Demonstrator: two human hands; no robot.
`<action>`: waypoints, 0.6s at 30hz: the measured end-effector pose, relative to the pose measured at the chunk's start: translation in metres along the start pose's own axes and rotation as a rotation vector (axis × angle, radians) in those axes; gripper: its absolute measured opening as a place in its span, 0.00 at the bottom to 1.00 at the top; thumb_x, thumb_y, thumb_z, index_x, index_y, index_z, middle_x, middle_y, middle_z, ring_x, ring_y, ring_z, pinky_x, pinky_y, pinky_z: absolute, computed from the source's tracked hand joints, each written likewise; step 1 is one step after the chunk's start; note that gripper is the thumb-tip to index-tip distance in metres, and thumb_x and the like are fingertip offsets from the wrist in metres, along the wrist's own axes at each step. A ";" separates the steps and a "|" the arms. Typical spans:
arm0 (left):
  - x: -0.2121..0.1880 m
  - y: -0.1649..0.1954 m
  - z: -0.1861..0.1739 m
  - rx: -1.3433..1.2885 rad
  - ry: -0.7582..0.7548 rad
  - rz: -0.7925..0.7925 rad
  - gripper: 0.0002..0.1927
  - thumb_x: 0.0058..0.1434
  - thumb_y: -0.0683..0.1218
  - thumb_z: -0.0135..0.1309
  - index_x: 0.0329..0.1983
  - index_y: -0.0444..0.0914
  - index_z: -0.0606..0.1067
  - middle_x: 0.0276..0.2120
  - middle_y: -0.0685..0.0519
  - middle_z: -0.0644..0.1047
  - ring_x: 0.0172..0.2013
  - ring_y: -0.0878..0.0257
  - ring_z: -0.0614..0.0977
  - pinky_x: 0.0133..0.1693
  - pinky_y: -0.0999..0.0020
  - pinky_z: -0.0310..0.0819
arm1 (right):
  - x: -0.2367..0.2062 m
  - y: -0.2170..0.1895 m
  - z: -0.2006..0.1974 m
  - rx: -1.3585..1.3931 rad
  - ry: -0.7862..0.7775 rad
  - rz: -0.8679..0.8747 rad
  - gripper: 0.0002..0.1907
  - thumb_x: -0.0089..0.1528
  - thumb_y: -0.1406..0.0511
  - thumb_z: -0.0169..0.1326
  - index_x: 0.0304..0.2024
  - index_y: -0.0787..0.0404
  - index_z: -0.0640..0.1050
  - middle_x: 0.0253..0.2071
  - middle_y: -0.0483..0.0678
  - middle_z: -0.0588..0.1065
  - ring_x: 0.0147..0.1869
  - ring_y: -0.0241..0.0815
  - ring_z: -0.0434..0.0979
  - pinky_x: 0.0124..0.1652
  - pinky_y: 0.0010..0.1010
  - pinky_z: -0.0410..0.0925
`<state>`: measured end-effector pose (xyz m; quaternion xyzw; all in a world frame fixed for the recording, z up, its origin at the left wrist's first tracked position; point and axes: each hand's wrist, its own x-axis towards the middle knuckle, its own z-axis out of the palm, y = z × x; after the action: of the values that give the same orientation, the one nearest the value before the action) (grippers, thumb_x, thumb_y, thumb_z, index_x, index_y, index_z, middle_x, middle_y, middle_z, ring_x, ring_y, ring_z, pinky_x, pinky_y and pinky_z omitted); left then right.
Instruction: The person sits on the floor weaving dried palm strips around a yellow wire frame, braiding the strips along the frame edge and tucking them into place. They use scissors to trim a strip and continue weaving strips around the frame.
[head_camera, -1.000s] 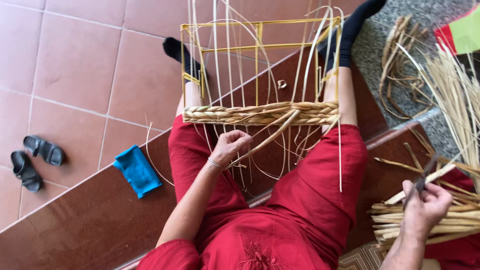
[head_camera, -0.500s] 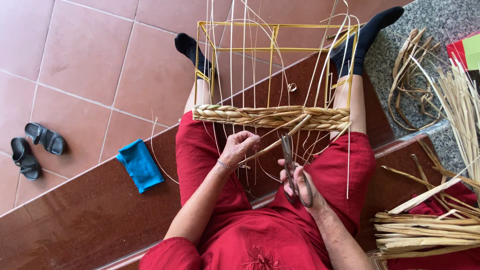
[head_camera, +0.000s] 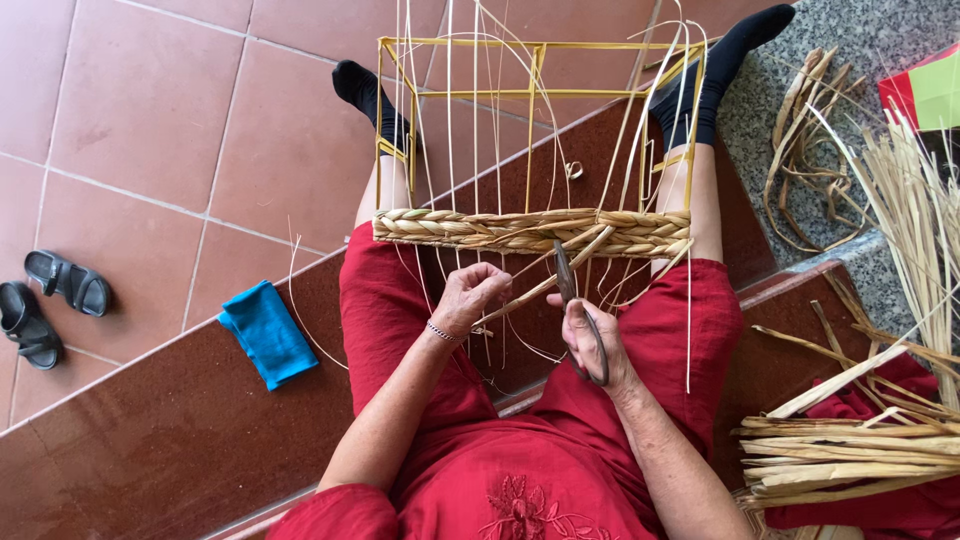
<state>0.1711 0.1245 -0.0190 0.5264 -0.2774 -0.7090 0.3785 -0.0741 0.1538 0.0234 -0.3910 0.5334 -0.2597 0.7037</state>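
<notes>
Scissors (head_camera: 578, 310) beside woven basket band (head_camera: 530, 231)

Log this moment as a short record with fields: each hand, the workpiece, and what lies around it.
left hand: pinches a flat straw strand just below the woven band
right hand: grips dark scissors, blades pointing up at that strand
workpiece: yellow wire frame braced between the legs, braided straw band across its near side
right side: bundle of dried straw strips on the step
left side: blue cloth on the step; black sandals on the tiled floor
</notes>
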 end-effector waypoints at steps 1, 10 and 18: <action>-0.002 0.002 -0.001 0.014 -0.004 0.037 0.11 0.65 0.47 0.59 0.37 0.34 0.80 0.29 0.55 0.81 0.30 0.70 0.79 0.37 0.74 0.74 | -0.002 -0.002 0.002 -0.024 0.008 0.005 0.39 0.66 0.42 0.40 0.60 0.68 0.73 0.19 0.37 0.62 0.16 0.27 0.59 0.17 0.19 0.57; -0.088 0.077 -0.100 0.187 0.513 0.321 0.03 0.65 0.41 0.60 0.38 0.35 0.80 0.33 0.57 0.80 0.35 0.70 0.80 0.43 0.74 0.76 | -0.068 -0.004 -0.079 0.100 0.293 -0.436 0.23 0.70 0.64 0.52 0.63 0.73 0.71 0.29 0.37 0.68 0.24 0.22 0.63 0.20 0.13 0.56; -0.111 0.100 -0.086 1.016 0.767 0.703 0.11 0.64 0.34 0.55 0.49 0.36 0.78 0.42 0.49 0.79 0.45 0.54 0.78 0.50 0.61 0.74 | -0.139 0.063 -0.217 -0.807 1.068 0.017 0.27 0.67 0.61 0.68 0.62 0.69 0.74 0.37 0.52 0.78 0.37 0.47 0.76 0.41 0.41 0.69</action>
<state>0.2959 0.1615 0.0944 0.7284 -0.5731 -0.0945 0.3633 -0.3254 0.2389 0.0206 -0.4370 0.8668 -0.1922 0.1438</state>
